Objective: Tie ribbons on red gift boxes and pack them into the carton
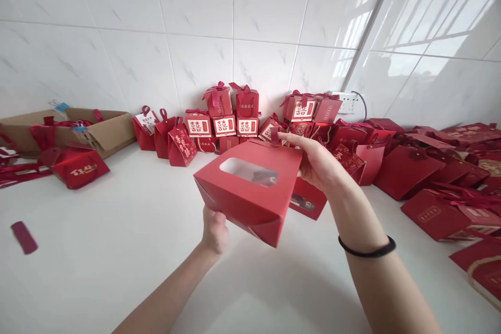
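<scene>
A red gift box (242, 201) with a rounded clear window is held tilted above the white table, its folded bottom towards me. My left hand (216, 229) is closed on the box's lower left side; part of its fingers is hidden behind the box. At the far right end, my right hand (317, 159) grips the box's top, its fingertips at a short dark red ribbon handle (277, 135). What lies inside the window is too unclear to name. Just behind the held box stands another red windowed box (311, 201), partly hidden by it.
Small red boxes with white labels (225, 124) are stacked against the tiled wall. Many red gift bags (410, 169) crowd the right side. On the left are an open cardboard box (111, 133), a red pouch-like box (84, 167) and a dark red strip (24, 237). A power strip (348, 102) sits behind.
</scene>
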Motion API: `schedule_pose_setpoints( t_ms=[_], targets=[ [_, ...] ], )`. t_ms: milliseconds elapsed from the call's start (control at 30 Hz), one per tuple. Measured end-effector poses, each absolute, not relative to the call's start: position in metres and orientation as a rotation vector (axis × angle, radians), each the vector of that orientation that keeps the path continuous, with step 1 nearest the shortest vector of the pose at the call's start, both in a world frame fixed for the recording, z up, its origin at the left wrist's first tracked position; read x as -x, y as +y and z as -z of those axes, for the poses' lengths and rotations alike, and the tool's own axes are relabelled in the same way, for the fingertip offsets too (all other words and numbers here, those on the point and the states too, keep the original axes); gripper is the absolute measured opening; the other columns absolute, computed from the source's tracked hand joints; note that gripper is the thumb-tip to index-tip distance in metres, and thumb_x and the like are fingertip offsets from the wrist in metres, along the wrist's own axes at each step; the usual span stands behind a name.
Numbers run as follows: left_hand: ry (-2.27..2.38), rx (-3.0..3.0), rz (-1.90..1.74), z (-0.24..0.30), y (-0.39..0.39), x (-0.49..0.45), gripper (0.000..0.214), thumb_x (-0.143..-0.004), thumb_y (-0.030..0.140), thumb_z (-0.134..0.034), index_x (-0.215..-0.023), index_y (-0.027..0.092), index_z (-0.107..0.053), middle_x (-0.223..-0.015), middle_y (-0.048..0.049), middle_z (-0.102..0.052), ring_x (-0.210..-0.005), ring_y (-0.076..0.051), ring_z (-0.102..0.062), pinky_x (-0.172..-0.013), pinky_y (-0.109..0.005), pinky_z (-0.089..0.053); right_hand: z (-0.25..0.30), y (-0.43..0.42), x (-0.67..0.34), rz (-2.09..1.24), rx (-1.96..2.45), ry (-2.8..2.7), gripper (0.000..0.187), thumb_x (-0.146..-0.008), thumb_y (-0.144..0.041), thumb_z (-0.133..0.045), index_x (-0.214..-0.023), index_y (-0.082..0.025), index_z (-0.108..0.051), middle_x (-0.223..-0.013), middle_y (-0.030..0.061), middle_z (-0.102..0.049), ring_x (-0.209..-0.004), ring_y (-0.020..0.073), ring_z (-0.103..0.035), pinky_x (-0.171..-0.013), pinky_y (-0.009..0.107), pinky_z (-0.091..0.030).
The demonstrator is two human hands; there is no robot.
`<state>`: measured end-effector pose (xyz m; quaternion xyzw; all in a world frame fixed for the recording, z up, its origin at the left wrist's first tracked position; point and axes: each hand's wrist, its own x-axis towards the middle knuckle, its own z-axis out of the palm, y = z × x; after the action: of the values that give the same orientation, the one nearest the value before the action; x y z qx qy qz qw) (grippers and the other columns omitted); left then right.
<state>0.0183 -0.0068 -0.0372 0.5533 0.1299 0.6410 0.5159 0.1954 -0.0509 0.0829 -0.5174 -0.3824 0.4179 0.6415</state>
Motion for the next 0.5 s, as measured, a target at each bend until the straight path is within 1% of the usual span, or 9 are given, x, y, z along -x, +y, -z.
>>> schedule_pose_setpoints(
  t_ms=[33,100,167,200,267,333,433,500],
  targets=[
    [0.349,-1.213,-1.475,0.034,-0.008,-0.019,0.054,-0.065,0.066,-0.058,-0.088,0.018,-0.066,-0.085,-0.0084,-0.067,-0.091,-0.031,-0.062,-0.075,-0.04,-0.053,-0.085,-0.056,-0.194,-0.922,1.218,-0.917,0.028,-0.079,-0.032,-0.059,-0.104,-0.021,-0.066,-0.073,-0.0003,-0.066,-0.051,0.0122,-0.058,-0.04,0.022,-0.049],
    [0.394,-1.059,-1.383,0.026,-0.011,-0.02,0.052,-0.065,0.066,-0.057,-0.084,0.018,-0.066,-0.079,-0.007,-0.067,-0.086,-0.029,-0.062,-0.07,-0.037,-0.053,-0.089,-0.066,-0.191,-0.813,1.3,-1.028,0.026,-0.081,-0.039,-0.057,-0.098,-0.022,-0.066,-0.07,-0.0008,-0.064,-0.053,0.0141,-0.06,-0.04,0.023,-0.051],
    [0.425,-0.965,-1.253,0.018,-0.014,-0.021,0.054,-0.067,0.067,-0.054,-0.087,0.019,-0.065,-0.082,-0.0072,-0.068,-0.086,-0.028,-0.063,-0.07,-0.037,-0.053,-0.091,-0.073,-0.186,-0.682,1.384,-1.12,0.027,-0.082,-0.044,-0.054,-0.085,-0.021,-0.066,-0.067,-0.0005,-0.063,-0.056,0.0164,-0.063,-0.041,0.025,-0.053],
    [0.432,-0.941,-1.175,0.015,-0.016,-0.021,0.056,-0.07,0.069,-0.05,-0.088,0.018,-0.065,-0.081,-0.0078,-0.068,-0.083,-0.028,-0.064,-0.069,-0.038,-0.053,-0.092,-0.076,-0.184,-0.626,1.435,-1.153,0.03,-0.083,-0.047,-0.052,-0.078,-0.02,-0.064,-0.065,0.0,-0.062,-0.055,0.0171,-0.064,-0.042,0.025,-0.053],
    [0.427,-0.914,-1.033,0.011,-0.016,-0.02,0.06,-0.074,0.069,-0.043,-0.09,0.016,-0.065,-0.075,-0.0088,-0.068,-0.073,-0.028,-0.066,-0.066,-0.038,-0.051,-0.094,-0.079,-0.18,-0.543,1.546,-1.186,0.039,-0.084,-0.051,-0.049,-0.066,-0.018,-0.059,-0.058,0.0011,-0.062,-0.047,0.0177,-0.063,-0.042,0.025,-0.052],
    [0.399,-0.896,-0.951,0.01,-0.016,-0.019,0.06,-0.077,0.067,-0.041,-0.094,0.015,-0.065,-0.075,-0.0094,-0.068,-0.067,-0.027,-0.066,-0.065,-0.037,-0.05,-0.095,-0.081,-0.177,-0.493,1.637,-1.184,0.045,-0.084,-0.055,-0.047,-0.06,-0.018,-0.054,-0.05,0.002,-0.061,-0.041,0.0183,-0.061,-0.041,0.026,-0.051],
    [0.357,-0.882,-0.912,0.012,-0.013,-0.019,0.057,-0.078,0.064,-0.043,-0.101,0.016,-0.063,-0.08,-0.0094,-0.069,-0.065,-0.026,-0.066,-0.064,-0.036,-0.05,-0.095,-0.08,-0.176,-0.499,1.672,-1.184,0.045,-0.084,-0.054,-0.046,-0.059,-0.018,-0.054,-0.049,0.0024,-0.061,-0.042,0.0194,-0.062,-0.042,0.027,-0.051],
    [0.347,-0.892,-0.962,0.014,-0.011,-0.019,0.055,-0.078,0.063,-0.045,-0.103,0.017,-0.062,-0.083,-0.0087,-0.069,-0.071,-0.026,-0.066,-0.065,-0.036,-0.05,-0.093,-0.076,-0.18,-0.534,1.629,-1.185,0.037,-0.085,-0.048,-0.046,-0.067,-0.018,-0.059,-0.058,0.0025,-0.063,-0.049,0.0195,-0.064,-0.043,0.027,-0.052]
  ],
)
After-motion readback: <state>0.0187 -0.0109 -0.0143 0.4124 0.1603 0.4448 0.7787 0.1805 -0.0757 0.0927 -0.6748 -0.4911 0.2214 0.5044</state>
